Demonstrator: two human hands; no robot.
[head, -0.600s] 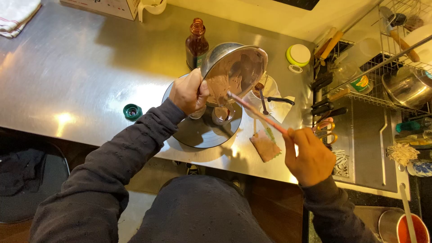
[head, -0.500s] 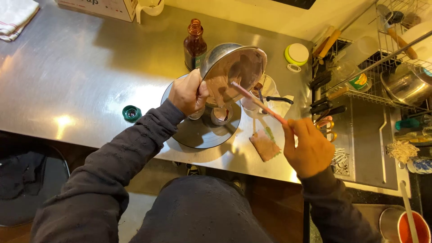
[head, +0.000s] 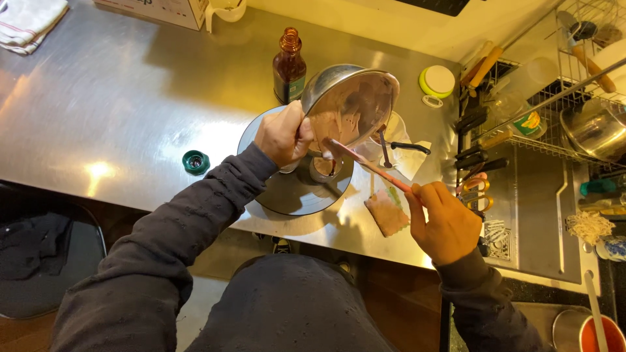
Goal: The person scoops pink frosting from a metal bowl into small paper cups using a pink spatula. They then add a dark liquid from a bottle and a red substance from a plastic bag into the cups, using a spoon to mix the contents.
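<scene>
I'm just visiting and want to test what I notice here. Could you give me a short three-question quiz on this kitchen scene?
1. True or false: the left hand holds the metal bowl tilted on its side.
2. What does the right hand hold?
A. a knife
B. a pink spatula
C. a whisk
3. Fill in: the small green cap lies on the steel counter, to the ____ of the round dark turntable in the picture.

Key
1. True
2. B; its tip reaches into the bowl.
3. left
</scene>
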